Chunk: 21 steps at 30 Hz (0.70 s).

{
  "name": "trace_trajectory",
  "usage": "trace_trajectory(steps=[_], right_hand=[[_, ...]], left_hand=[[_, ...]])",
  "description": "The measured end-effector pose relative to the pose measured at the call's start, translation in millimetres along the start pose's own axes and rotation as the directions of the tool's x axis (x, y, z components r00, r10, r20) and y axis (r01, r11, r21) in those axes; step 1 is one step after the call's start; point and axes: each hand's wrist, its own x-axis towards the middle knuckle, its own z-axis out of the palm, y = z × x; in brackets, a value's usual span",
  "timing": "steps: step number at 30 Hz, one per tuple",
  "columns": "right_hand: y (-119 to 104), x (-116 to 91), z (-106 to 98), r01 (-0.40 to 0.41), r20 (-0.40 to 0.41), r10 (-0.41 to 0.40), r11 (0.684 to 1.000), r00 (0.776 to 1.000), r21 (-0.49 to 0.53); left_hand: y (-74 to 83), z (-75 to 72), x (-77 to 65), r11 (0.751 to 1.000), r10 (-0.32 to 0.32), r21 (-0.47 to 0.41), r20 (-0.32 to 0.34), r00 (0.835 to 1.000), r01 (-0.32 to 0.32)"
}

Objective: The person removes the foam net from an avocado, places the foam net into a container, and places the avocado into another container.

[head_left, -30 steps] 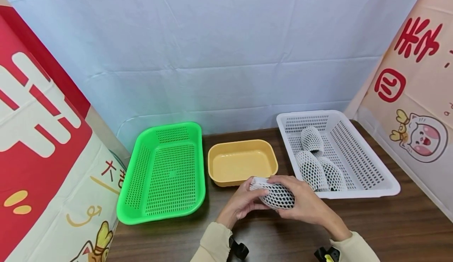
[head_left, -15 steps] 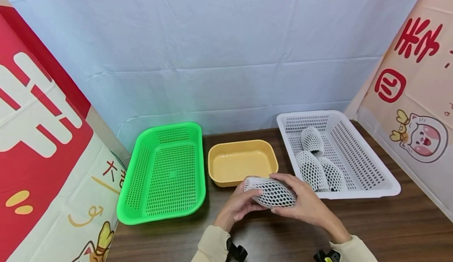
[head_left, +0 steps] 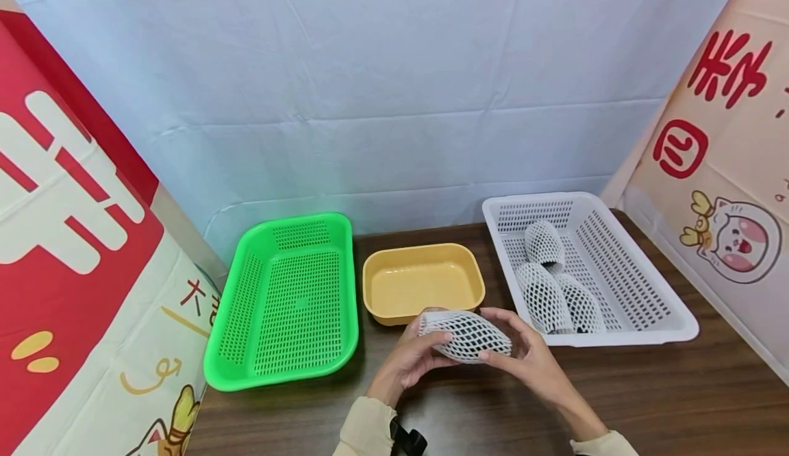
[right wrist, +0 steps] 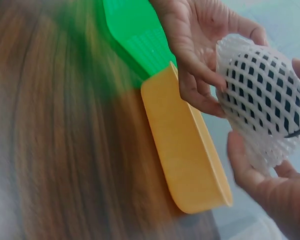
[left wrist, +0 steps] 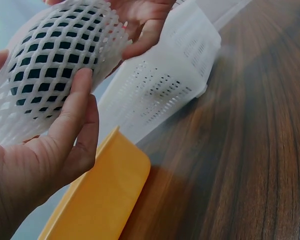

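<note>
Between both hands is a dark rounded object in a white foam net sleeve (head_left: 464,336), held above the table in front of the yellow tub. My left hand (head_left: 407,360) grips its left end, the thumb lying across the net. At the right end, my right hand (head_left: 535,363) holds the sleeve with the thumb on the near side and fingers behind. In the right wrist view a dark edge shows at the loose open end of the foam net (right wrist: 270,95), close to the right hand (right wrist: 282,195). The dark object's kind is hidden by the mesh.
A white perforated basket (head_left: 641,250) at the right contains three foam-netted items (head_left: 542,298). The shallow yellow tub (head_left: 422,285) stands mid-table. Left of it is a green perforated basket (head_left: 302,298). Printed cloths flank the brown wooden table (head_left: 678,401), with pale cloth behind.
The netted object has shifted slightly left with the left hand. The right hand's fingers have spread and slid toward its right end, where the net now looks longer and more tapered.
</note>
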Motion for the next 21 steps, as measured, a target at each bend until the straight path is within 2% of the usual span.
trace_trajectory(steps=[5, 15, 21], right_hand=[[1.5, -2.5, 1.6, -0.010, -0.006, 0.010, 0.997, 1.000, 0.075], [-1.2, -2.4, 0.9, -0.018, -0.004, 0.019, 0.996, 1.000, 0.086], [-2.9, -0.5, 2.5, 0.005, 0.009, -0.006, 0.997, 1.000, 0.074]], left_hand=[[0.2, -2.1, -1.1, 1.000, 0.009, 0.006, 0.026, 1.000, -0.009], [2.4, -2.6, -4.7, 0.999, 0.017, 0.032, 0.060, 0.998, -0.019], [7.5, -2.4, -8.4, 0.994, 0.038, 0.106, 0.024, 0.999, -0.041]])
